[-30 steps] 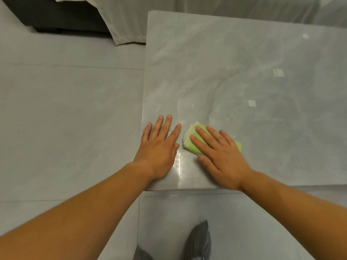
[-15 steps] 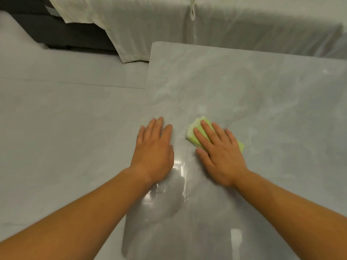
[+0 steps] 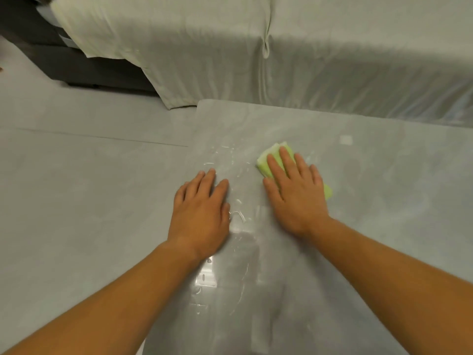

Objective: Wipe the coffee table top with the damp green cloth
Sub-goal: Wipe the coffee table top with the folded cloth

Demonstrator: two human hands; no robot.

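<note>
Right hand (image 3: 297, 198) presses green cloth (image 3: 266, 163) (coffee table (image 3: 384, 201) far edge near).

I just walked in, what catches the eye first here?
The bright green cloth stands out on the grey coffee table top, pressed flat under the right hand. The left hand lies flat beside it near the table's left edge, wet streaks glinting between them.
</note>
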